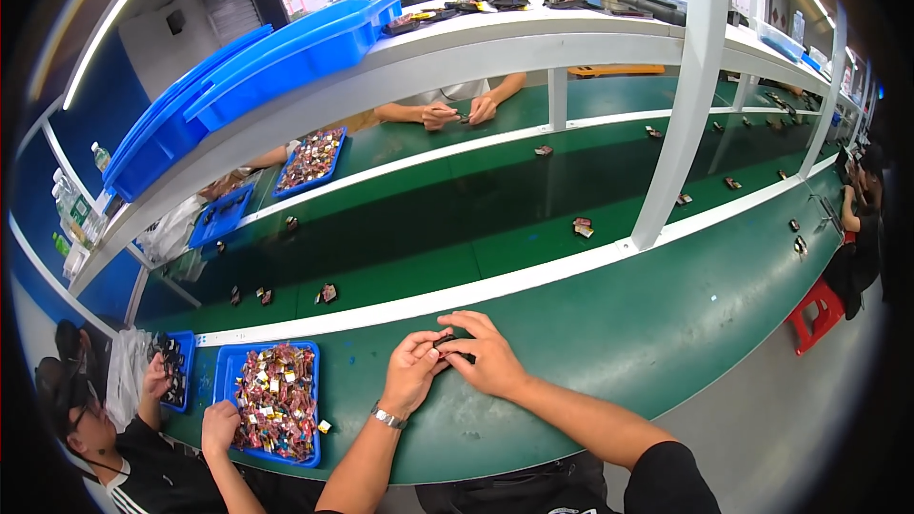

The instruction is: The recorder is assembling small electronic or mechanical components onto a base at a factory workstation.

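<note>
My left hand [411,368] and my right hand [487,354] meet over the green bench top [609,324], near its front edge. Both pinch one small dark part [446,342] between the fingertips. Most of the part is hidden by my fingers. A metal watch band sits on my left wrist [387,415]. A blue tray [229,364] full of several small red, gold and dark parts lies just left of my left hand.
A green conveyor belt [447,219] beyond a white rail carries scattered small parts [327,293]. A white post [681,105] rises at the right. A person at lower left reaches into another blue tray [183,343]. Another person's hands [457,112] work across the belt. Blue bins [286,48] sit on the shelf above.
</note>
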Tool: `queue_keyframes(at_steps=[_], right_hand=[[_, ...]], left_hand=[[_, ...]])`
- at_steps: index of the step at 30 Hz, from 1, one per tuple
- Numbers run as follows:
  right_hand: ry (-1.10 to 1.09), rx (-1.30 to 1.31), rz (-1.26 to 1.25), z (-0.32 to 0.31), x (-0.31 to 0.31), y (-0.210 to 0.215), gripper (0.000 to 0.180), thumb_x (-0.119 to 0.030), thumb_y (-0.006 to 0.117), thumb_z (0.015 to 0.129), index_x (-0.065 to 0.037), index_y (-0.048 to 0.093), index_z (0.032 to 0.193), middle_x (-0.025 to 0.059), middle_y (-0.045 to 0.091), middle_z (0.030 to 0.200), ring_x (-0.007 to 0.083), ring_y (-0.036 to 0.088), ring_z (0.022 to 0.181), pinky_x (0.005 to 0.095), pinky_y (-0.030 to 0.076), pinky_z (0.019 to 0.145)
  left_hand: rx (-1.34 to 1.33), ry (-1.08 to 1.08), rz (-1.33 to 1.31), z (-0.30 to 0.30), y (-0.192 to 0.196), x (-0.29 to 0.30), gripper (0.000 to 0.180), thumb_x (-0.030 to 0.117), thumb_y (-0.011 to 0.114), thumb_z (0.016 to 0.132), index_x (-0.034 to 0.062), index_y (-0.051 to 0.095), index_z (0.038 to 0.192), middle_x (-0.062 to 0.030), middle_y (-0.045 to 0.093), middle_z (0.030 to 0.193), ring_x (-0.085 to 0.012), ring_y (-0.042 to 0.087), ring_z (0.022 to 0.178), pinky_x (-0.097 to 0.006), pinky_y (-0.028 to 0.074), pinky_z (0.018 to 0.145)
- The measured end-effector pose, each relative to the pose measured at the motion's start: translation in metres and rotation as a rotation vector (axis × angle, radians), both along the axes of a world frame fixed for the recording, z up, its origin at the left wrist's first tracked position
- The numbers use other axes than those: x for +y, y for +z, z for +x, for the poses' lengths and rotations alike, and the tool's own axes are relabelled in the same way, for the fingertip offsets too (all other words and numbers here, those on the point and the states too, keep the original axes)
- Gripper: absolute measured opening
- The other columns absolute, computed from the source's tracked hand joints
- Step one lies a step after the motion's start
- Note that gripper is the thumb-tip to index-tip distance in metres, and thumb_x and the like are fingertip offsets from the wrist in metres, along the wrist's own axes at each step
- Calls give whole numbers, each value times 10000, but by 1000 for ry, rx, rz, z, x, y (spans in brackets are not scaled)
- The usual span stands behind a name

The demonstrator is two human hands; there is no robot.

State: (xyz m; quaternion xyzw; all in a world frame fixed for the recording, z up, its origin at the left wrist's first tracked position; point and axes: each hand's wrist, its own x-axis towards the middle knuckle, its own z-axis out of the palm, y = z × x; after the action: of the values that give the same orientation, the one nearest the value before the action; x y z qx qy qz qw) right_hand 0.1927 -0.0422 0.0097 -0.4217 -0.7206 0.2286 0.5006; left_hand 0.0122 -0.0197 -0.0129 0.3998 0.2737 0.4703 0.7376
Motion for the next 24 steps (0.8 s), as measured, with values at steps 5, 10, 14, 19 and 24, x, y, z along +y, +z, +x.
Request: queue_keyframes(at_steps=[5,10,14,19,24], right_hand=[[41,-78,66,0,1,1,191,-47,695,796,-92,727,979,86,578,1317,339,470,1290,443,426,1037],[2,-119,118,3,-1,4,184,-49,692,792,-77,721,971,89,588,1286,331,486,1269,444,431,1028],[11,-64,98,3,0,4,176,-42,695,782,-59,717,956,88,598,1253,321,507,1237,421,448,1014],[22,-26,67,4,1,4,181,-32,690,777,-68,720,951,84,602,1255,318,511,1230,408,457,1008],[37,4,21,3,2,0,188,-24,678,780,-79,721,954,82,598,1279,326,499,1251,410,450,1020]], left_hand=[[21,-5,34,-4,-3,1,209,16,566,967,35,528,1172,-150,595,1296,-230,624,1123,-415,535,959],[-61,-68,52,-7,-6,4,210,21,538,984,20,529,1193,-159,570,1337,-221,608,1156,-393,522,982],[-60,-88,56,-8,-8,5,222,20,530,987,25,528,1209,-158,566,1346,-218,605,1162,-392,521,983],[-76,-109,33,-7,-7,5,236,20,526,988,21,523,1224,-159,562,1351,-221,600,1174,-401,518,989],[-63,-94,12,-6,-6,3,236,10,518,987,10,519,1223,-170,549,1361,-233,598,1176,-408,515,996]])
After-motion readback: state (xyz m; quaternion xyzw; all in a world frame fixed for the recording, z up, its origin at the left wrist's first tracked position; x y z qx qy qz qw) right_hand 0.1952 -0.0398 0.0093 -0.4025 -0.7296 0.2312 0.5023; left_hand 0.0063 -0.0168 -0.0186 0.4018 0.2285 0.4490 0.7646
